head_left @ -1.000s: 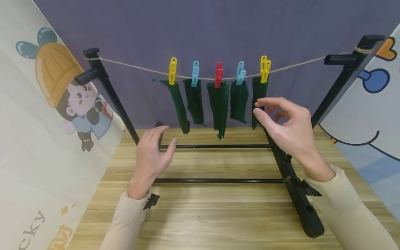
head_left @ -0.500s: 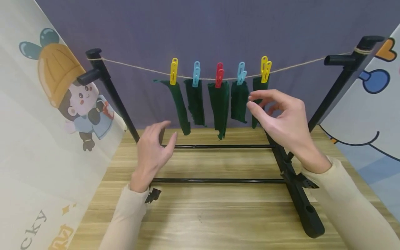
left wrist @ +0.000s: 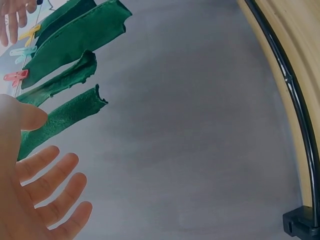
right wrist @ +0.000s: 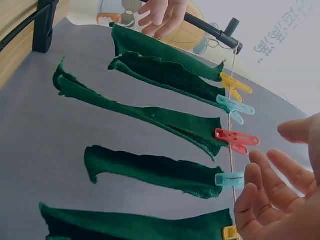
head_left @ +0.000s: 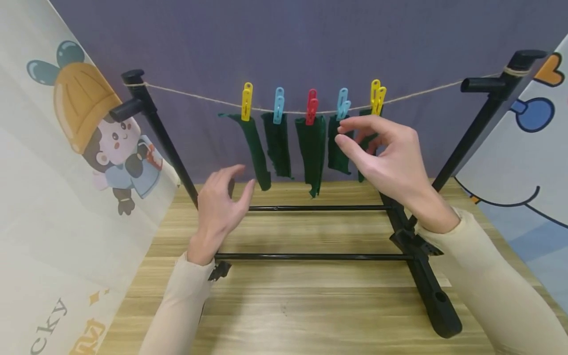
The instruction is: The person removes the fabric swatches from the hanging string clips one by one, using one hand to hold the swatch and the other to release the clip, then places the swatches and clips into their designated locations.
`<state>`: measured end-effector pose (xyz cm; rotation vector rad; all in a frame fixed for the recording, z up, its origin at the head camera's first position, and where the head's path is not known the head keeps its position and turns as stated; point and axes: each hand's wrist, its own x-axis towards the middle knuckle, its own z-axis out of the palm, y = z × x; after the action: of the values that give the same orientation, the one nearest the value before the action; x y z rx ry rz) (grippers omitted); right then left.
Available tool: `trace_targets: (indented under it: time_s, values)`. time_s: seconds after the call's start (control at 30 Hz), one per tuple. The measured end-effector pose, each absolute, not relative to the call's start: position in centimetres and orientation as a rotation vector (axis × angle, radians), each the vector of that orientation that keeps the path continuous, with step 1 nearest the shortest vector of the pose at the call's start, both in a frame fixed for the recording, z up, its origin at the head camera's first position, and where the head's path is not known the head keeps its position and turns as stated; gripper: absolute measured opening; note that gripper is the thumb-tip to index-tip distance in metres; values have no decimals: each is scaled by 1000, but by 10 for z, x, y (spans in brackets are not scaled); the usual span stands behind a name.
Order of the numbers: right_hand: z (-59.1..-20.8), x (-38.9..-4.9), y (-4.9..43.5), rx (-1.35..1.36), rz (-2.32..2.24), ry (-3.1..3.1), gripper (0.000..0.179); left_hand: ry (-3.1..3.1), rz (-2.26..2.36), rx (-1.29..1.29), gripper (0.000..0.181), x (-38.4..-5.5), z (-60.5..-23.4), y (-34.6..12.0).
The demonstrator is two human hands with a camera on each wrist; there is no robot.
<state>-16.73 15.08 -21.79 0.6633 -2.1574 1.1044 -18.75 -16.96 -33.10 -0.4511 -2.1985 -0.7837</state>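
Several dark green cloth strips, among them a middle strip (head_left: 309, 150), hang in a row from a thin string (head_left: 195, 94). Clothespins hold them: a red clothespin (head_left: 312, 109) in the middle, a light blue clothespin (head_left: 278, 106) and its twin (head_left: 342, 106) on either side, a yellow clothespin (head_left: 246, 101) and another (head_left: 377, 96) at the ends. My right hand (head_left: 392, 158), thumb and index finger apart with nothing between them, overlaps the two rightmost strips in the head view. My left hand (head_left: 222, 199), fingers spread and holding nothing, is below and left of the leftmost strip.
The string is tied between a left black post (head_left: 164, 138) and a right black post (head_left: 481, 125). Two black crossbars, the nearer crossbar (head_left: 310, 256) and one behind, run low above the wooden tabletop (head_left: 284, 310). A grey-purple backdrop (head_left: 301, 44) stands behind.
My right hand has moved left and slightly up, from the rightmost strip to over the one beside it. My left hand has risen slightly. The strips and clothespins stay in place.
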Motion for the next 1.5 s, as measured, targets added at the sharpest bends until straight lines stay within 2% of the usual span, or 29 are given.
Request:
trace_targets:
  time_s: [0.63,1.5]
  values:
    - [-205,-181,136,711,1113,-2095,20,-2208,-847,-467,37,-200,-320,-167]
    - [-179,-191,82,854,1200,-2125,27,-2253,-1021,-399,41,-209,-313,-163]
